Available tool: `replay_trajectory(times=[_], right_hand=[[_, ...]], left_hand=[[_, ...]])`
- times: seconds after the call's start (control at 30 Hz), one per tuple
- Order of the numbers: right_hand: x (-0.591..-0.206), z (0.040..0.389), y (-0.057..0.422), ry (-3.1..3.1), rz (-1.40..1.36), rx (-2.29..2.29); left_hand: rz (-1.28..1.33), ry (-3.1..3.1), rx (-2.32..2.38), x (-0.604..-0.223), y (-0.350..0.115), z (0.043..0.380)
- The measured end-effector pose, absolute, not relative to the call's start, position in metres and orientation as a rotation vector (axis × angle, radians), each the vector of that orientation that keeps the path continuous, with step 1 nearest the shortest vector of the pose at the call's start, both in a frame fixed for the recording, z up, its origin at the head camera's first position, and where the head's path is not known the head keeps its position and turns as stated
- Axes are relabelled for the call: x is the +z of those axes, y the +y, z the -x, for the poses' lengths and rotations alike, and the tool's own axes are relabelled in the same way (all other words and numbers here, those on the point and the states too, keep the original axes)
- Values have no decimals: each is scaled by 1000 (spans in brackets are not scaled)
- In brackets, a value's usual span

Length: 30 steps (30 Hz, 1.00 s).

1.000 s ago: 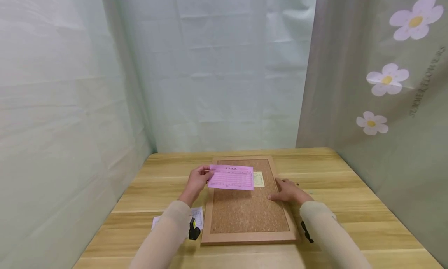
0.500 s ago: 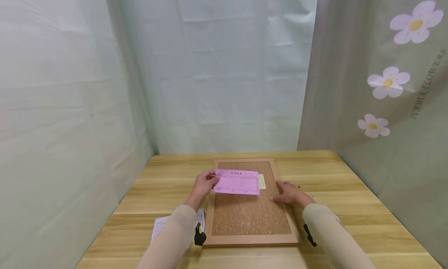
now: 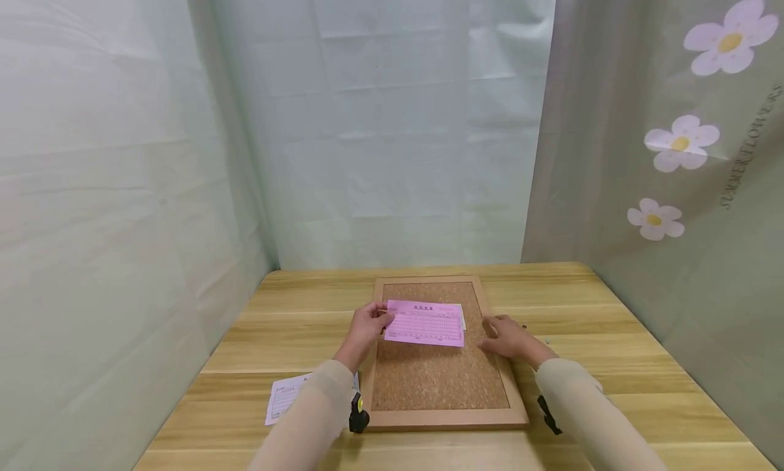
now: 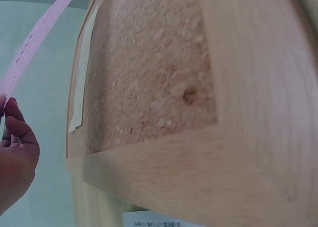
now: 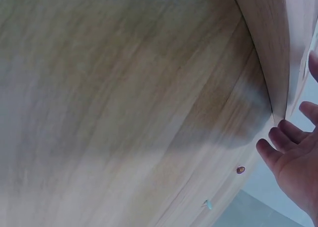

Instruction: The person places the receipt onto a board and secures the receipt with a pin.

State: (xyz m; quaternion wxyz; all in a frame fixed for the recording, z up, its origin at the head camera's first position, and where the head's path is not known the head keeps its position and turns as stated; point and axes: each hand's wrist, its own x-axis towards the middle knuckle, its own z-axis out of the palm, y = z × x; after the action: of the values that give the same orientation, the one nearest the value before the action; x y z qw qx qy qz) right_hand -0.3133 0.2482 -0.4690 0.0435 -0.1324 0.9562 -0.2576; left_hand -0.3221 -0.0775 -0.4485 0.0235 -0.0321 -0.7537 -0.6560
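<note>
My left hand (image 3: 365, 331) pinches the left edge of a pink printed form (image 3: 425, 323), held above a wood-framed corkboard (image 3: 441, 382). In the left wrist view the form (image 4: 37, 38) stands away from the cork, with thumb and fingertips at its near edge. A pale yellow slip (image 4: 83, 73) lies on the cork. From the head only its right margin shows past the pink form. At the board's right side, my right hand (image 3: 511, 338) rests with spread, relaxed fingers at the frame. The right wrist view shows its fingertips close to the frame's outer side (image 5: 271, 53).
A white printed form (image 3: 284, 397) lies on the wooden table (image 3: 233, 362) left of the board, partly under my left forearm. Right of the board are two small push pins, one dark reddish (image 5: 240, 170) and one turquoise (image 5: 207, 204). Curtains enclose the table's back and sides.
My left hand has carried the pink form rightward and slightly nearer, so it now covers most of the yellow slip. My right hand stays at the board's right edge.
</note>
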Motion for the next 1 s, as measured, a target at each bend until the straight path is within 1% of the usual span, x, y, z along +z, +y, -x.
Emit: replay_trajectory(times=[0.27, 0.57, 0.83, 1.0], right_hand=[[-468, 313, 247, 2987, 460, -770], [-462, 308, 238, 3014, 560, -854], [-467, 303, 225, 3008, 565, -847], [-472, 300, 220, 2990, 637, -802]], left_hand=[[76, -2335, -2023, -450, -72, 318], [78, -2366, -2008, -457, -67, 318], [41, -2445, -1930, -459, -62, 312], [44, -2450, -1902, -461, -59, 310]])
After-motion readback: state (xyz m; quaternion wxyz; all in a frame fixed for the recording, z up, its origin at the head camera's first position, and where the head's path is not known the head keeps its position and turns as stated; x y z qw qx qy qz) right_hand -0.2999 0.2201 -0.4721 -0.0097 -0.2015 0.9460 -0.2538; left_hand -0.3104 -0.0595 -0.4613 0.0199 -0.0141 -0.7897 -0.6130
